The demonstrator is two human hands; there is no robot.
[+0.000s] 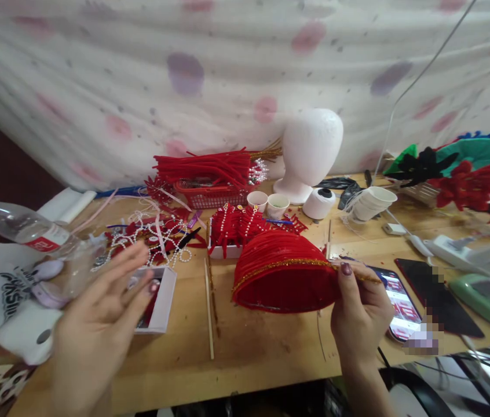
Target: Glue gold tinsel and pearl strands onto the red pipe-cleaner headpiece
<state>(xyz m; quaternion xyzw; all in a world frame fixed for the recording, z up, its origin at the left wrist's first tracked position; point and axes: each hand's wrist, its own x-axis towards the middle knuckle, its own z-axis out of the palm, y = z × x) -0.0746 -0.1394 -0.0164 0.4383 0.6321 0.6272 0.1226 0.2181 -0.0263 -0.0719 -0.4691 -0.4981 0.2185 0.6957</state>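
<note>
A red dome-shaped cap (280, 252) with a gold glitter trim along its rim is tilted so its hollow underside faces me. My right hand (360, 304) pinches the rim at its right end, thumb in front, and a gold strip end (369, 279) sticks out past the fingers. Apart from the cap, my left hand (106, 307) is raised at the left with fingers stretched out, holding nothing. Behind its fingertips stands a small white box (162, 301) with something red inside. A thin wooden stick (209, 313) and a gold glitter strip (214, 295) lie between the hands.
At the back stand a white foam head (314, 145), a thread cone (318, 204), paper cups (373, 204) and a red basket (210, 196) bearing red stems. A plastic bottle (19, 223) leans at left. A phone (397, 304), power strip (466, 255) and cables lie right.
</note>
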